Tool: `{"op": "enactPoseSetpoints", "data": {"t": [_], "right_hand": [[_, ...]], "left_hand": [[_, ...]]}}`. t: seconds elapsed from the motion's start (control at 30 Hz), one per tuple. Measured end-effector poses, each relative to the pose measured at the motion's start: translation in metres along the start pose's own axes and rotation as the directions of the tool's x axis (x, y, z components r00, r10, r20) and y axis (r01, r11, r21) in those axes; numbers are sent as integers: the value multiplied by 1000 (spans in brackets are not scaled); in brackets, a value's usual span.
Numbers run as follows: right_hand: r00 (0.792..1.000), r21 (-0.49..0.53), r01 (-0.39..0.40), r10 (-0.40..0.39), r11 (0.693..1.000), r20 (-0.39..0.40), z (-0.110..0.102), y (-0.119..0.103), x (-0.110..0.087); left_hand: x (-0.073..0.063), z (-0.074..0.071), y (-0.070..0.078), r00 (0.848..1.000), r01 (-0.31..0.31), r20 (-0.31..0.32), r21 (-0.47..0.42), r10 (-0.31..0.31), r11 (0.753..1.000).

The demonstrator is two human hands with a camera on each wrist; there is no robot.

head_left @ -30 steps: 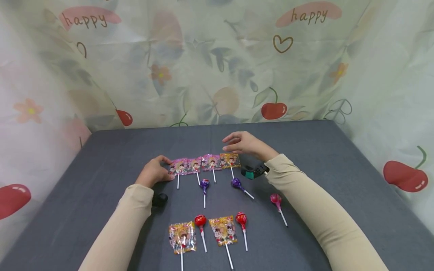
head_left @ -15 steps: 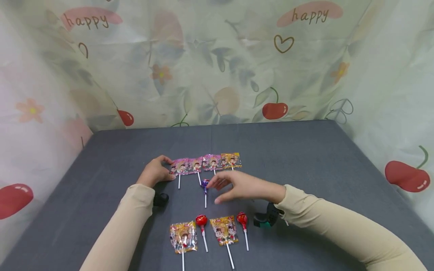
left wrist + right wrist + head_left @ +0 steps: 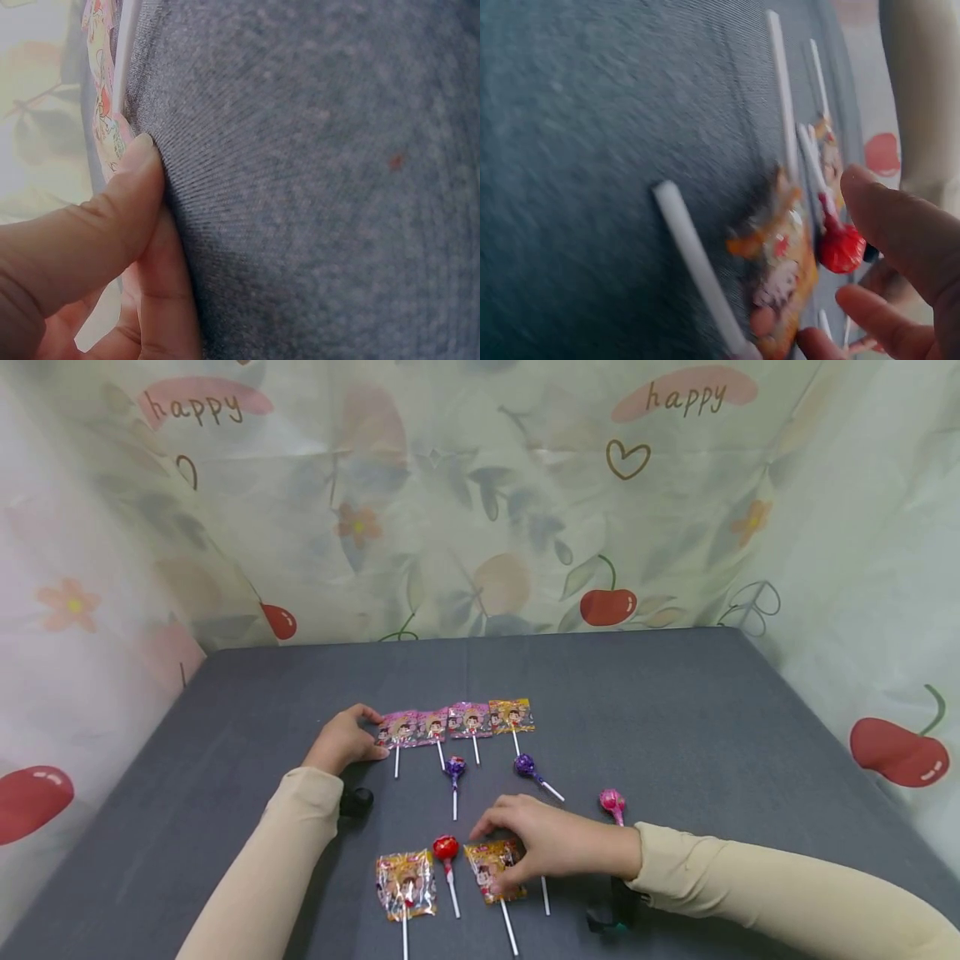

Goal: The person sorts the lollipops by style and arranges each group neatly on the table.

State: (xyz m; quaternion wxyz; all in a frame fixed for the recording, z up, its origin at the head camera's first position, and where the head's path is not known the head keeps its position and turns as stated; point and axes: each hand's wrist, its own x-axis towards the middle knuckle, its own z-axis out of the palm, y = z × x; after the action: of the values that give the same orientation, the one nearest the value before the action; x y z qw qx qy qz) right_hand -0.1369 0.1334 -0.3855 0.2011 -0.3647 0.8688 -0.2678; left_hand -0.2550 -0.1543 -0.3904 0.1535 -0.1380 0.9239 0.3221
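Observation:
My left hand [image 3: 347, 741] rests at the left end of a row of lollipops, its thumb and index finger at the edge of a pink-wrapped lollipop [image 3: 397, 729]. In the left wrist view the thumb tip meets a corner of the pink wrapper [image 3: 109, 139]. My right hand [image 3: 555, 837] hovers over a yellow-wrapped flat lollipop [image 3: 483, 862], thumb and fingers spread around it without closing. The right wrist view shows that yellow wrapper [image 3: 780, 289] below the parted fingers, with a red ball lollipop [image 3: 841, 249] beyond. Under my right hand, another lollipop shows only its stick [image 3: 545, 897].
Two more pink wrappers [image 3: 470, 720] and a yellow one [image 3: 512, 715] continue the row. Purple ball lollipops [image 3: 454, 767] lie just below it. A pink ball lollipop [image 3: 612, 802] lies at the right, a red one [image 3: 446, 847] and another yellow-wrapped one [image 3: 405, 885] in front.
My right hand has come from the row's right end, past the purple lollipops, toward me to the front yellow-wrapped lollipop. My left hand has stayed at the row's left end.

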Motion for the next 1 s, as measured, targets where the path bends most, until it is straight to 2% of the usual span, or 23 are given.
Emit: {"op": "enactPoseSetpoints", "data": {"t": [0.17, 0.33, 0.5, 0.8, 1.0], "right_hand": [[999, -55, -25, 24, 998, -20, 7, -1, -5], [998, -136, -6, -3, 991, -60, 12, 0, -4], [998, -167, -16, 7, 986, -57, 11, -1, -1], [998, -106, -41, 36, 994, -52, 5, -7, 1], [992, -33, 48, -51, 998, -112, 2, -11, -1]], "left_hand": [[0, 1, 0, 1000, -9, 0, 7, 9, 1000], [-2, -1, 0, 1000, -4, 4, -7, 4, 1000], [-4, -3, -1, 1000, -6, 25, -24, 7, 1000], [-6, -3, 0, 1000, -16, 21, -18, 17, 1000], [-6, -2, 1, 1000, -19, 7, -8, 19, 1000]]}}
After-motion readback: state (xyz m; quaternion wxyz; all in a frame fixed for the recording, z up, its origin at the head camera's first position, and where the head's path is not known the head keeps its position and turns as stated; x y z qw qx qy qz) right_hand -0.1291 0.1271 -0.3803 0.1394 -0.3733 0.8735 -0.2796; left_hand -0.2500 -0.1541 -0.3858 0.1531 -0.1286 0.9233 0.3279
